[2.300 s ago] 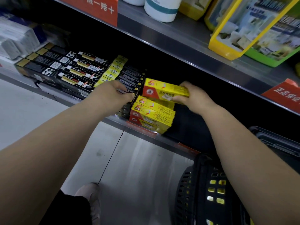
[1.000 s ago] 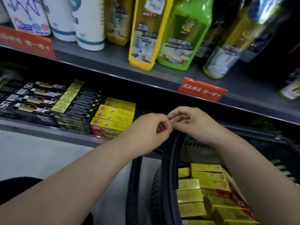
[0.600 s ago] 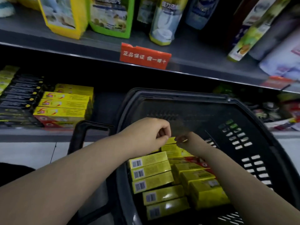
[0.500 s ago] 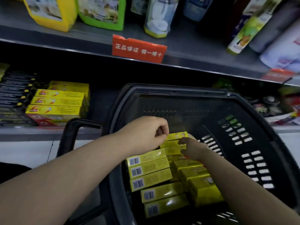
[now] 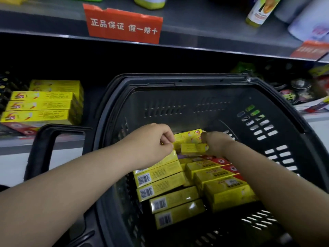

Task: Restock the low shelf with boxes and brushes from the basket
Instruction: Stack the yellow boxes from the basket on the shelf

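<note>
Right grip (image 5: pixel 212 145) is sinking deeper, clasping a yellow box (image 5: pixel 193 148)
Left grip (image 5: pixel 157 139) is curling at its 9 o'clock end, possibly pinching it, inside the basket (image 5: pixel 178 83).

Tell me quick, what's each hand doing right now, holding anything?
Left hand: fingers curled; whether its grip holds anything cannot be told.
Right hand: closed on a yellow box in the basket.

A red tag (image 5: pixel 122 24) on the upper shelf (image 5: pixel 204 32) edge, at eleven o'clock, reads 正品保证 假一赔十 in white. Another red tag (image 5: pixel 309 50) at two o'clock is too blurred to read. Yellow boxes (image 5: pixel 160 177) in the basket (image 5: pixel 178 82) show barcodes, their digits illegible.
</note>
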Motion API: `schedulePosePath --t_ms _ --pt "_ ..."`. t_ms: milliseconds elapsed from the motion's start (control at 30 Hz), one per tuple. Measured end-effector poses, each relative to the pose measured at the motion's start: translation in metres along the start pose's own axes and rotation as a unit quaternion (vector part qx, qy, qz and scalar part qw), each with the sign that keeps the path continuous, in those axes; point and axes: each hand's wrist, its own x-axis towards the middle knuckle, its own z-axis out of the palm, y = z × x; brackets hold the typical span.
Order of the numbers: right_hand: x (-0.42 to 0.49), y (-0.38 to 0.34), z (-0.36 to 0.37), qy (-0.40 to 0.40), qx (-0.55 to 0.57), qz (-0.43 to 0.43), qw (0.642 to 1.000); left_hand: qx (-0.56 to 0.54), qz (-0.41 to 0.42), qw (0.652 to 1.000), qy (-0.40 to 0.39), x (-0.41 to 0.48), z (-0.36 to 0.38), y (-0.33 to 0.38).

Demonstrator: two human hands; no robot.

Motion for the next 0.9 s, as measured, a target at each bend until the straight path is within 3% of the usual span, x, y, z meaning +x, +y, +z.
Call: schedulePosePath --t_ms 100,233,333,433,500,533,600,667,700,767,900 --pt "-0.035 0.004 -0.035 0.035 0.143 -0.004 0.989 -0.053 -0.057 0.997 -0.028 0.000 0.009 0.006" --pt "-0.096 -0.023 -0.064 0.042 0.436 -0.038 0.898 -0.233 -0.174 0.955 -0.058 -0.003 0.025 0.014" --pt "-0.126 -0.055 -0.059 0.074 0.460 -0.100 0.879 -0.392 -0.204 0.896 -0.043 -0.006 0.037 0.022" --pt "-0.129 -0.059 -0.053 0.036 0.496 -0.137 0.857 -0.436 -0.228 0.871 -0.009 -0.006 0.039 0.019" --pt "-0.123 -0.038 -0.053 -0.022 0.477 -0.123 0.870 -0.446 -0.236 0.863 -0.013 -0.006 0.037 0.017" --pt "-0.118 -0.023 -0.051 -0.051 0.433 -0.109 0.894 -0.450 -0.237 0.861 -0.016 -0.006 0.035 0.017" --pt "-0.109 0.008 -0.039 -0.116 0.226 -0.068 0.965 -0.448 -0.232 0.863 -0.023 -0.007 0.034 0.017" --pt "-0.103 0.026 -0.022 -0.206 0.030 -0.019 0.978 -0.449 -0.230 0.863 -0.032 -0.008 0.035 0.016" --pt "-0.101 0.030 -0.013 -0.240 -0.004 -0.004 0.971 -0.450 -0.231 0.862 -0.039 -0.008 0.035 0.015" --pt "-0.098 0.033 0.001 -0.254 -0.003 0.005 0.967 -0.447 -0.231 0.863 -0.048 -0.008 0.035 0.015" --pt "-0.094 0.028 0.013 -0.204 0.028 -0.008 0.979 -0.451 -0.229 0.861 -0.050 -0.007 0.034 0.012"
